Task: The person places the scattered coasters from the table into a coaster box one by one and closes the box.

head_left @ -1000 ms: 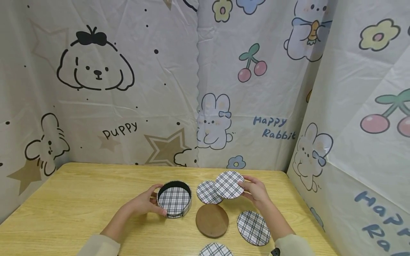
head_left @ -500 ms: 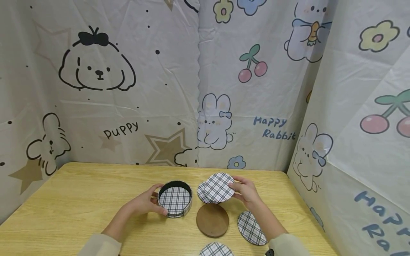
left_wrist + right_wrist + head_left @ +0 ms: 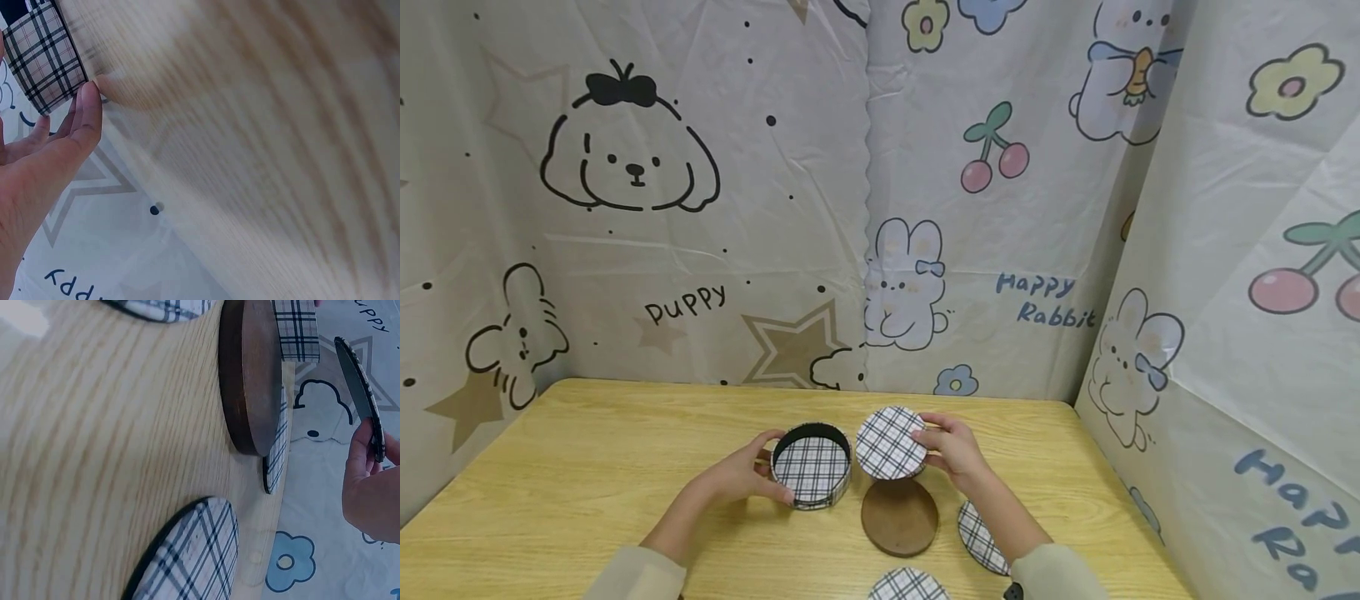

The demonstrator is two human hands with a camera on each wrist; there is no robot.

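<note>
Between the hands (image 3: 747,477) (image 3: 957,451), the right's coaster (image 3: 889,446) hovers beside the left's holder (image 3: 815,431).

Table (image 3: 550,483) passable at far left — round box (image 3: 817,431), brown disc (image 3: 900,519) crowd held plaid disc (image 3: 891,443).

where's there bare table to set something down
The widest bare patch of table lies left of the left hand, reaching the table's left edge; a smaller one lies right of the right forearm. It is crowded between the round box and that forearm: a brown disc, plaid discs, the right hand.
</note>
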